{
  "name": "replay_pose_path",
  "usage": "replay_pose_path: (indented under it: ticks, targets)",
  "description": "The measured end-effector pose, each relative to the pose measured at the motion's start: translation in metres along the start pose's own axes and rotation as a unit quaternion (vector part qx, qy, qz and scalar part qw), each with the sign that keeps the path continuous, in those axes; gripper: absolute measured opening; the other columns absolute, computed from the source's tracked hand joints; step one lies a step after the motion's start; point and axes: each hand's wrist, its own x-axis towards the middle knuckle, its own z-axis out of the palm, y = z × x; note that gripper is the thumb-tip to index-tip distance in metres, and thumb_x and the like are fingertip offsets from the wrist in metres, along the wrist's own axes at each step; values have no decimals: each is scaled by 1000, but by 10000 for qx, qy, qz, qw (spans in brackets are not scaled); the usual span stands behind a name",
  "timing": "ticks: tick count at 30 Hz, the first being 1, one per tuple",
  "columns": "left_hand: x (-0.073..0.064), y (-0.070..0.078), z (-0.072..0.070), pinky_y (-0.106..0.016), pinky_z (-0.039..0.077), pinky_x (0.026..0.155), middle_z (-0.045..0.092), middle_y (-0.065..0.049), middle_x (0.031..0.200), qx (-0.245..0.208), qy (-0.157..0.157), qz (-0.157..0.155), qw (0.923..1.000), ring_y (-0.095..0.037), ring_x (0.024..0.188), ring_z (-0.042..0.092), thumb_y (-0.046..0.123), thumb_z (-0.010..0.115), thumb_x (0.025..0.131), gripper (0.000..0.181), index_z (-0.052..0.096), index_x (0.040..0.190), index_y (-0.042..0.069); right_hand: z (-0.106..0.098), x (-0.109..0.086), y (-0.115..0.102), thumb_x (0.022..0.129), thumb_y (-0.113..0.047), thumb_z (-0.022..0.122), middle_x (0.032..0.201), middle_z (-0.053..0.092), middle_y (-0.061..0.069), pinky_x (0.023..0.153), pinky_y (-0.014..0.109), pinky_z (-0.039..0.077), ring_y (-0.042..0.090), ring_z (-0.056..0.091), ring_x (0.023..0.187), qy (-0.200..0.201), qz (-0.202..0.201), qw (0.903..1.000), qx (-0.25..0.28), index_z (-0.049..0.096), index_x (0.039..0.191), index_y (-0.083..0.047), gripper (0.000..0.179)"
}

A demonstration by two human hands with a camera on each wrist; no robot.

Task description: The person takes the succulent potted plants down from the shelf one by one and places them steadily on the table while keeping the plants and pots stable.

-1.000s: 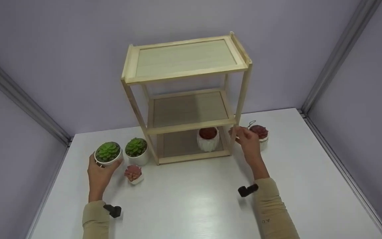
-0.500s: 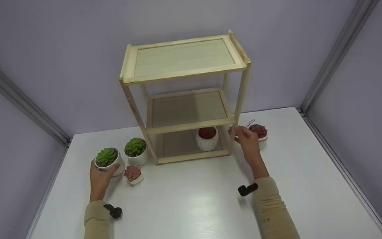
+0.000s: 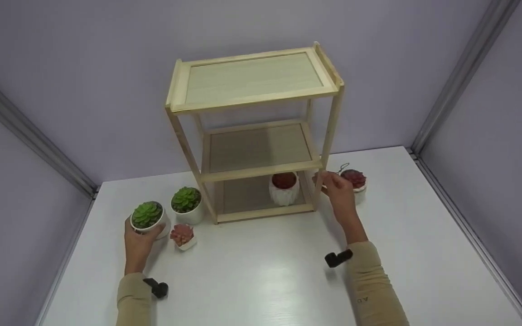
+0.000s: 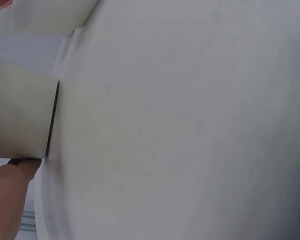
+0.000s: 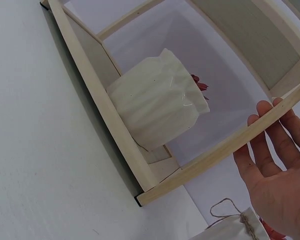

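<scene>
My left hand (image 3: 137,244) grips a green succulent (image 3: 147,214) in a round white pot at the table's left. In the left wrist view that pot (image 4: 22,112) is close over the white tabletop, fingers at its side. A second potted green succulent (image 3: 186,201) and a small pink succulent (image 3: 182,234) in a white pot stand just to its right. My right hand (image 3: 340,192) holds the right front post of a three-tier wooden shelf (image 3: 261,173); in the right wrist view the fingers reach behind the post (image 5: 220,152). A ridged white pot (image 3: 283,194) with a red plant sits on the bottom tier.
Behind my right hand stands a red succulent (image 3: 354,179) in a white pot with a twine bow, partly hidden. The middle tier (image 3: 258,147) and top tier (image 3: 254,79) rise above the bottom one. Pale walls (image 3: 252,22) close off the back and both sides.
The succulent pot in my left hand has shifted slightly toward the front and tilted, showing more of its white side. My right hand stays on the shelf post.
</scene>
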Motion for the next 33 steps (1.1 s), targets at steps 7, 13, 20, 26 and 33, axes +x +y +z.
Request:
replay_pose_path:
  ticks: [7,13,20,26,33]
  targets:
    - [-2,-2,1,-48,28,132,32,-15,168,-31,-20,-91,10000,-31,157,32,16,81,93,99,16,167,10,1,0,2,109,-37,59,121,75,17,105,33,59,24,70,120,-42,-72,9999,58,65,130,12,54]
    - [-7,2,-1,-49,31,130,32,-16,168,-9,-106,-147,9998,-31,156,33,23,83,92,103,15,167,11,1,0,1,108,-38,59,109,77,-4,108,38,58,11,71,112,-36,-13,10000,5,69,127,7,50]
    - [-7,5,-1,-49,28,132,29,-15,171,74,-173,-222,9996,-32,160,29,29,86,90,108,13,168,13,-1,-1,2,109,-36,59,118,76,12,106,34,58,25,71,120,-26,-66,9999,109,67,128,11,51]
    - [-12,9,-5,-52,26,133,21,-12,176,189,-149,-246,9994,-32,164,21,36,86,89,113,9,170,17,-1,-1,2,108,-38,60,110,76,-2,106,34,58,15,72,114,-50,-62,9999,65,65,129,12,55]
    - [-17,19,-8,-48,22,135,8,-8,179,146,-180,-283,9993,-30,166,11,39,86,89,119,1,171,20,-2,2,3,107,-35,62,105,78,-4,107,40,58,20,72,115,-19,12,9997,229,69,125,10,48]
